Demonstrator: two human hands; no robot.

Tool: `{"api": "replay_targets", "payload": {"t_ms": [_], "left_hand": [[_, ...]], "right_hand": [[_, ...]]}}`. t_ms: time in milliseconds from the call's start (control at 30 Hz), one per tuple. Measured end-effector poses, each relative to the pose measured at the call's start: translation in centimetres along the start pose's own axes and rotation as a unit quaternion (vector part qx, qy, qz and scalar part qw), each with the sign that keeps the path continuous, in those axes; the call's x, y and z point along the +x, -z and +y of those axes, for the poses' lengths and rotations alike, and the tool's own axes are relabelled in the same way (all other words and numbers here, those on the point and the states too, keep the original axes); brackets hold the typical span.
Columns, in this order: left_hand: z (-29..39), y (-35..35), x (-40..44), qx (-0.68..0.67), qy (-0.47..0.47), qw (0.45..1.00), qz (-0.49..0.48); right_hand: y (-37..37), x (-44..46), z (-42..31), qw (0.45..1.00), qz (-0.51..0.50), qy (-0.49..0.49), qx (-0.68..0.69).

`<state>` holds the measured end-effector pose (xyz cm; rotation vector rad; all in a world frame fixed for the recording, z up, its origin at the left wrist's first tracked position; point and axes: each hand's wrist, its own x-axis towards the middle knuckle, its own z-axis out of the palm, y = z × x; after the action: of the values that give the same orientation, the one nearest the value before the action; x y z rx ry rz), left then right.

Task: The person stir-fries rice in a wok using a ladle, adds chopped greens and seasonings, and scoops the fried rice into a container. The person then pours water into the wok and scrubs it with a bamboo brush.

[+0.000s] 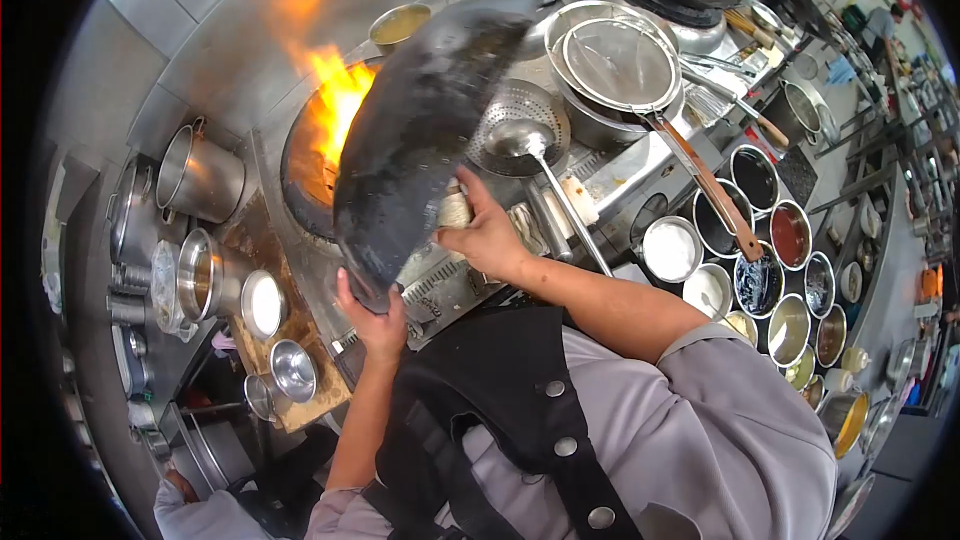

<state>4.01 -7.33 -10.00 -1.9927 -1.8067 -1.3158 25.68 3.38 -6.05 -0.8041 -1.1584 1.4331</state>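
Note:
A large black wok (425,130) is tilted up on its side beside the burner, its dark surface slightly blurred. My left hand (375,325) grips its lower rim, fingers on the edge. My right hand (490,230) is closed around a pale cloth (455,212) against the wok's right side. Orange flames (342,100) rise from the burner (305,170) behind and to the left of the wok. Right of the wok, a metal ladle (522,138) rests over a perforated strainer (505,105), its long handle pointing towards me.
A round mesh sieve (620,62) sits on pots at the upper right. Several sauce containers (790,235) stand at the right. Steel pots (205,180) and bowls (293,370) are at the left. Another person's sleeve (205,518) shows at the lower left.

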Motion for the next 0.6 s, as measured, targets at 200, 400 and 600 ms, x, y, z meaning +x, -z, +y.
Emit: {"api": "replay_targets", "payload": {"t_ms": [200, 400, 600], "left_hand": [[4.3, 0.7, 7.0, -0.183, 0.303, 0.930, 0.097], [-1.9, -1.4, 8.9, -0.428, 0.409, 0.792, 0.148], [-7.4, -6.3, 9.2, -0.593, 0.539, 0.584, 0.129]], "right_hand": [[4.9, -1.4, -3.2, 0.855, -0.299, 0.029, -0.422], [11.5, 3.9, -11.8, 0.602, -0.167, 0.013, -0.781], [10.2, 8.8, -22.4, 0.637, 0.091, 0.203, -0.738]]}}
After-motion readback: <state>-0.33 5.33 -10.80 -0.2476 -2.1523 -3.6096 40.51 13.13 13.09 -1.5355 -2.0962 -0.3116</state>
